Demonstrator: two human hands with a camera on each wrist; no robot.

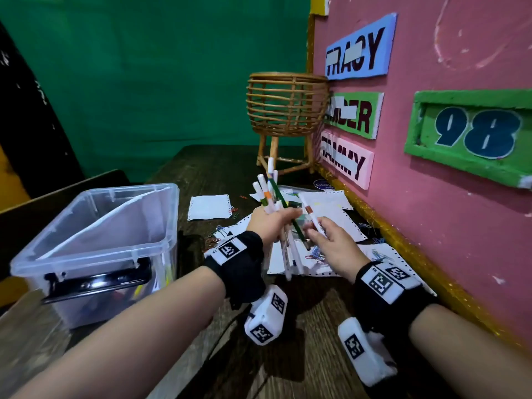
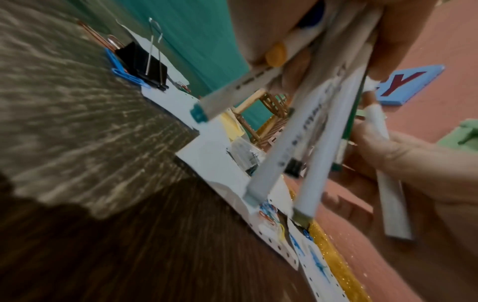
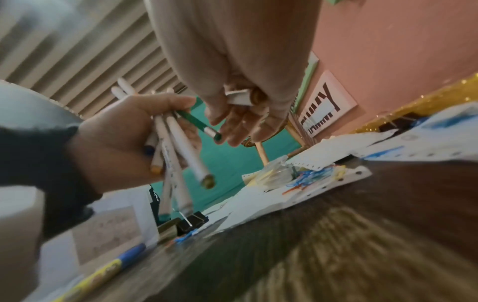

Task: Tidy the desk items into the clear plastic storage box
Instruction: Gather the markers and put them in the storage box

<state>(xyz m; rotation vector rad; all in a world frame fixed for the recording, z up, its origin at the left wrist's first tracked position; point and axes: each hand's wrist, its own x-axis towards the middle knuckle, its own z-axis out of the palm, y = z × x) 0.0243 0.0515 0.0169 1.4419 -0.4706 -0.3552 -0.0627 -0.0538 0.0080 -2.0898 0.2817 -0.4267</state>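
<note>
Hands (image 1: 299, 228) grip markers (image 1: 267, 197) right of box (image 1: 95, 240).

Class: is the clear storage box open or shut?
Open: the box has no lid on top, and its inside shows from above.

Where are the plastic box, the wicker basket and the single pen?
clear plastic box (image 1: 169, 214), head view, right wall.
wicker basket (image 1: 285, 108), head view, woven side.
single pen (image 1: 312, 216), head view, white barrel.
</note>
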